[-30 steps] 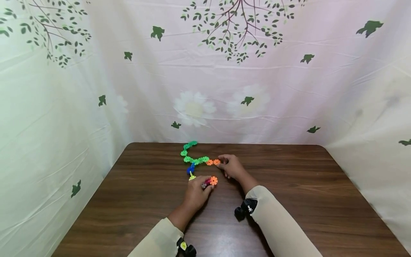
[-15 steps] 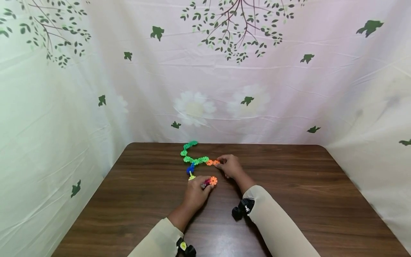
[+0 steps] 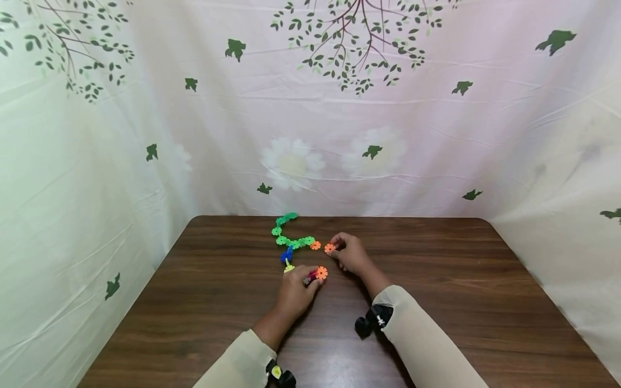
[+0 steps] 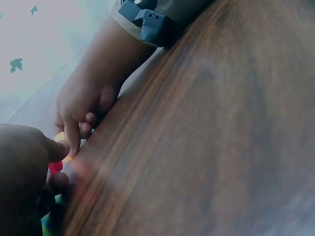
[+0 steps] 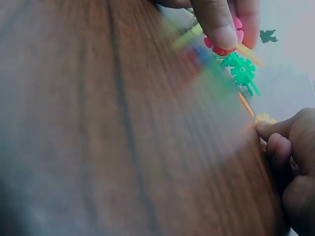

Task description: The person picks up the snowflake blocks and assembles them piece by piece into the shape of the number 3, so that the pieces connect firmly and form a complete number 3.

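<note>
A chain of green notched plastic discs (image 3: pixel 296 244) curves over the table's back part in the head view. Joined to its right end is an orange notched disc (image 3: pixel 316 245). Just right of that, with a small gap between, my right hand (image 3: pixel 353 252) pinches a second orange disc (image 3: pixel 330 247) between thumb and fingertips. Nearer, blue discs (image 3: pixel 287 256) and a yellow disc (image 3: pixel 288 267) lead down from the chain to my left hand (image 3: pixel 295 291). That hand holds a pink-red disc (image 5: pixel 237 37) with another orange disc (image 3: pixel 322 272) on its right; my fingers partly hide these pieces.
The brown wooden table (image 3: pixel 436 302) ends at a back edge close behind the green chain. A pale patterned cloth (image 3: pixel 339 124) hangs behind and at both sides. Black wrist cameras (image 3: pixel 373 319) sit at both cuffs.
My right hand has drawn its orange disc slightly right, away from the orange disc on the chain; a gap now separates the two. The left hand stays almost in place.
</note>
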Available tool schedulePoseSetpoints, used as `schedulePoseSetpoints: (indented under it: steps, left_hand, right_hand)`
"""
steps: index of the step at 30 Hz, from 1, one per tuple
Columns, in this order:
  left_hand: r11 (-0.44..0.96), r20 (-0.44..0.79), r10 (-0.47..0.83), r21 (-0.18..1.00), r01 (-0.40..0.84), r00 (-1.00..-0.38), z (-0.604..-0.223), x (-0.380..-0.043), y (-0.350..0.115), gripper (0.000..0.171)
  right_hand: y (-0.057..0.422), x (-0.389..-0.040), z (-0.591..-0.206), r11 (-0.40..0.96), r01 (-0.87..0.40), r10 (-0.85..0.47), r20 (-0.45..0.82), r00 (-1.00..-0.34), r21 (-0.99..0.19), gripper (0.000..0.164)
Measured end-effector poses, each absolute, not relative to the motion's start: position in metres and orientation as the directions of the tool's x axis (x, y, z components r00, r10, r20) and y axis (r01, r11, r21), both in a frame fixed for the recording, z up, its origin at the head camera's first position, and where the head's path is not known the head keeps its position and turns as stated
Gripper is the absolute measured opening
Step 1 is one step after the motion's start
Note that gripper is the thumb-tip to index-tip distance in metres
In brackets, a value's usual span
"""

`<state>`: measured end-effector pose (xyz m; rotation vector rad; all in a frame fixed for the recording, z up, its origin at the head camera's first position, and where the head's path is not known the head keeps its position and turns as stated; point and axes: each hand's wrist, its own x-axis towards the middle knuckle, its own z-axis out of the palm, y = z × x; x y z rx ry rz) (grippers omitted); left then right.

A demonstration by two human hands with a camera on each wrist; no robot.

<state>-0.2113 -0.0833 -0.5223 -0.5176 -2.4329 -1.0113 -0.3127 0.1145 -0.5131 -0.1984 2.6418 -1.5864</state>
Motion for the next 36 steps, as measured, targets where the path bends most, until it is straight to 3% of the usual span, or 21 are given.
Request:
schedulePoseSetpoints:
  steps: [10, 17, 36]
  left_hand:
    - [0.657, 0.517, 0.170, 0.575, 0.487, -0.839, -0.521, -0.210, -0.084, 0.023]
    - [0.655, 0.526, 0.164, 0.575, 0.491, -0.835, -0.522, -0.210, -0.084, 0.024]
    - [0.660, 0.520, 0.175, 0.569, 0.492, -0.836, -0.522, -0.211, -0.084, 0.023]
  right_hand:
    - [0.117, -0.299, -0.517, 0.398, -0.197, -0.189, 0.130, -0.973, -0.896, 0.015]
    - [0.123, -0.284, -0.515, 0.332, -0.219, -0.262, 0.133, -0.956, -0.918, 0.008]
    - [0.123, -0.276, -0.515, 0.296, -0.262, -0.327, 0.161, -0.931, -0.919, 0.009]
